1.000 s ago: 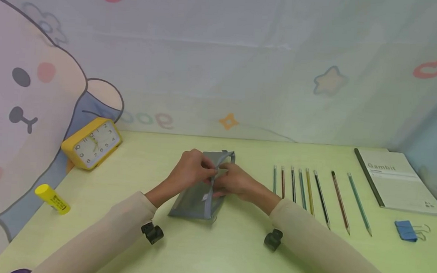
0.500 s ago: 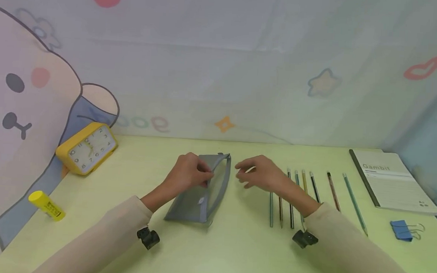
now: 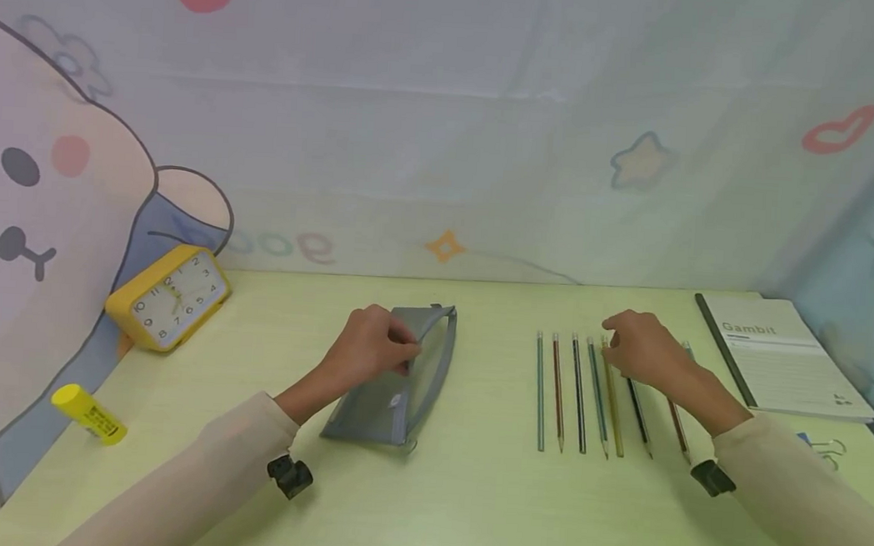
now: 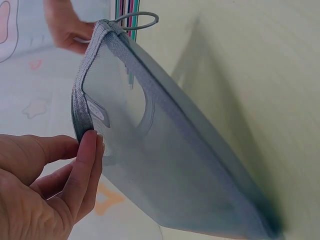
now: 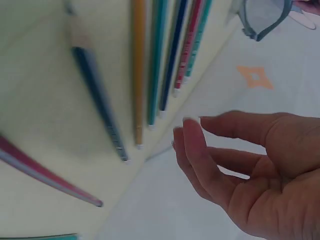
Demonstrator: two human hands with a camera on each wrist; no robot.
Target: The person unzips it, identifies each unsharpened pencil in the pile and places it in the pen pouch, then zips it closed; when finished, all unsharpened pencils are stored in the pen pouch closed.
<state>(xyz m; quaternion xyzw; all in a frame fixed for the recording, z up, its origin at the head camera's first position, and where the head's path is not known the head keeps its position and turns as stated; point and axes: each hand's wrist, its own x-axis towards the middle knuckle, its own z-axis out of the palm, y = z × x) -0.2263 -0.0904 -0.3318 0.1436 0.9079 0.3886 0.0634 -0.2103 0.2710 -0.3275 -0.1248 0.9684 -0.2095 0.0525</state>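
A grey mesh zip pouch (image 3: 368,411) stands on the table in the head view, its mouth spread apart. My left hand (image 3: 373,340) pinches one edge of that mouth between thumb and fingers, as the left wrist view also shows at the pouch's zip edge (image 4: 80,112). Over the row of pencils hovers my right hand (image 3: 646,348), fingers loosely bent and holding nothing. Below it lie a yellow pencil (image 3: 612,409) and a black pencil (image 3: 640,419). In the right wrist view the fingers (image 5: 195,142) are apart from the pencil ends. The right forearm partly covers the rightmost pencils.
A yellow alarm clock (image 3: 168,298) and a yellow glue stick (image 3: 90,415) sit at the left. At the right lie a notebook (image 3: 785,353) and a binder clip (image 3: 824,447), partly behind the right sleeve. A patterned cloth (image 3: 385,136) hangs behind the table.
My right hand has come out of the pouch's mouth and moved right, over the pencils. The left hand keeps its pinch on the pouch edge. The mouth now gapes wider.
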